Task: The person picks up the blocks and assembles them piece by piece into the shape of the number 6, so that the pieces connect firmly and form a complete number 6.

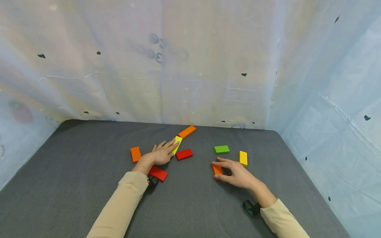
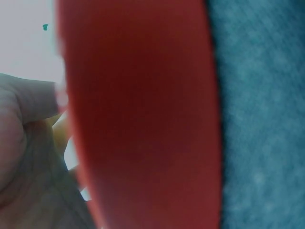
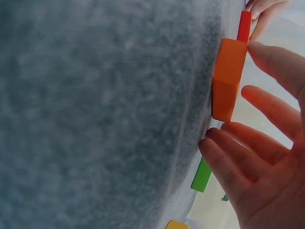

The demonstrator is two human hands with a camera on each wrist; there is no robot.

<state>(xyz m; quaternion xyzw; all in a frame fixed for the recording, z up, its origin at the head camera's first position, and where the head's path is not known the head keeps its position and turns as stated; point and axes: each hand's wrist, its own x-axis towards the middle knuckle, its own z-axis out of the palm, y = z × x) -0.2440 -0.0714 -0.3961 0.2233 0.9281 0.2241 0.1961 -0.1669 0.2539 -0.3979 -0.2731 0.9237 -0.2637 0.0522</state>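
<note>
My left hand [image 1: 162,154] lies palm down with fingers spread, fingertips over a yellow block [image 1: 178,140]. Beneath the left wrist is a red block [image 1: 158,173]; it fills much of the left wrist view, with part of the left hand [image 2: 28,143] beside it. My right hand [image 1: 236,173] arches over an orange block [image 1: 217,169], thumb at its near end and a fingertip at its far end. In the right wrist view, that orange block [image 3: 228,78] lies between thumb and middle finger, while the other fingers stand loosely apart.
Another orange block [image 1: 187,131] touches or nearly meets the yellow one's far end. A second red block [image 1: 184,154] lies right of the left hand, a third orange block [image 1: 135,154] left of it. Beyond the right hand are a green block [image 1: 221,149] and another yellow block [image 1: 243,158].
</note>
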